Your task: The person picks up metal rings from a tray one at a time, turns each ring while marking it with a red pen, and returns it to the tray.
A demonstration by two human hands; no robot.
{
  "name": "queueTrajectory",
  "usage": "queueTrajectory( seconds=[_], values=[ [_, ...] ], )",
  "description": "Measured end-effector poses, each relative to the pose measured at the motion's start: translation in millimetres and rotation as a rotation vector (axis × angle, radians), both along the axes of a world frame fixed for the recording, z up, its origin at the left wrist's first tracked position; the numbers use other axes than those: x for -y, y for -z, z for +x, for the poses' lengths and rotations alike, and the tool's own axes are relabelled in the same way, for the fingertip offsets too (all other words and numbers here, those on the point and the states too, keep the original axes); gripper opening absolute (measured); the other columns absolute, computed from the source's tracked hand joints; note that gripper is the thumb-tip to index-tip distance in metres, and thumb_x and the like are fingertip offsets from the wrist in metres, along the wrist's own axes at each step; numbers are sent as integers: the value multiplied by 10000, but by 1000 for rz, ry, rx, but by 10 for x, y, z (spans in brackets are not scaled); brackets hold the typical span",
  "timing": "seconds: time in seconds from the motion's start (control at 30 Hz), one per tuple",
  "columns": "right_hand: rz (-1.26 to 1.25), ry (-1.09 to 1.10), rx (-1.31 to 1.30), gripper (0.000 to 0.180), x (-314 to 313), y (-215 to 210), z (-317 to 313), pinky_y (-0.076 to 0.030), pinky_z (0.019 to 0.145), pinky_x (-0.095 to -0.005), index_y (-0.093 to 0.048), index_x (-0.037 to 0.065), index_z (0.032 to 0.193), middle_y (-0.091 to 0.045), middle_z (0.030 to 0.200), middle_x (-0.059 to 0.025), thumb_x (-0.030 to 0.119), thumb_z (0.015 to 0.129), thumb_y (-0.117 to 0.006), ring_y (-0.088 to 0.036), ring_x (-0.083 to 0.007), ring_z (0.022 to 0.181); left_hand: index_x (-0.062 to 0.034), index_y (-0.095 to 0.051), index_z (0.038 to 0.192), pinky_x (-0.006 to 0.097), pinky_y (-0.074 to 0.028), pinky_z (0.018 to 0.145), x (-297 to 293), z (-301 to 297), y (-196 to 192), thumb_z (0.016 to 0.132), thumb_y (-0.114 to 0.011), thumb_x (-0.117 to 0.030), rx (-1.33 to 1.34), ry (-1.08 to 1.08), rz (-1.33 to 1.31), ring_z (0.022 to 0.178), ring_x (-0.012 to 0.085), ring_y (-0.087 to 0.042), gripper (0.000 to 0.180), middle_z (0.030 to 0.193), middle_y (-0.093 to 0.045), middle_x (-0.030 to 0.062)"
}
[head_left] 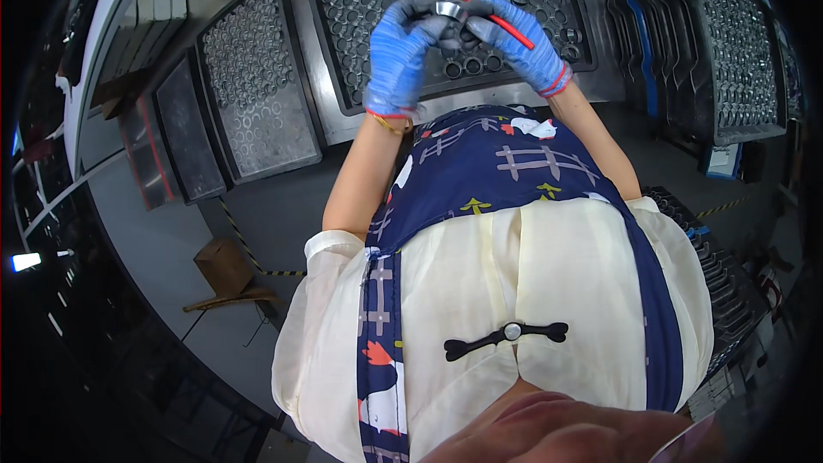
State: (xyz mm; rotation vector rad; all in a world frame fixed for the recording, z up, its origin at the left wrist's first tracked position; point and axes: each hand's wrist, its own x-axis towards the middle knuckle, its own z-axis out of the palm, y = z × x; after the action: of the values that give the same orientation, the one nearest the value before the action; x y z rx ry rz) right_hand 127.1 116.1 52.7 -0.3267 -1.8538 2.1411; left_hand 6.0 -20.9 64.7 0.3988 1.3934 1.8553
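Both my hands wear blue gloves with grey fingertips and meet above a large black tray (346, 101) of metal rings. My left hand (401, 56) is closed on a shiny metal ring (449, 9), held up between thumb and fingers. My right hand (519, 45) is closed too, with a slim red pen (507, 27) lying across it and slanting up to the left. Its fingertips meet the same ring from the right. Many more rings lie in the tray below, partly hidden by my hands.
At the left stands another black tray (279, 141) with rings, beside a dark flat tray (187, 133). Stacked black trays (630, 43) and a ring-filled tray (737, 51) are on the right. A cardboard box (223, 266) sits low at the left.
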Motion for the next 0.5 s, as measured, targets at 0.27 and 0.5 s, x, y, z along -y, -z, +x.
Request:
queueTrajectory(
  seconds=[0.27,0.5],
  values=[
    [-36,134,171,247,-131,418,13,-516,698,-245,-594,54,1116,-619,1025,-48,164,896,-569,-597,-116,842,4,-597,980,290,-510,634,307,-533,1320,779,-658,-80,-581,189,-659,726,187,-632,226,818,-654,117],
    [-11,130,270,272,-218,496,57,-520,682,-243,-593,53,1126,-610,1019,-47,190,891,-581,-596,-121,847,-69,-646,928,393,-472,788,482,-260,1547,744,-674,-202,-1190,575,-881,902,324,-583,229,1023,-582,155]
  ],
)
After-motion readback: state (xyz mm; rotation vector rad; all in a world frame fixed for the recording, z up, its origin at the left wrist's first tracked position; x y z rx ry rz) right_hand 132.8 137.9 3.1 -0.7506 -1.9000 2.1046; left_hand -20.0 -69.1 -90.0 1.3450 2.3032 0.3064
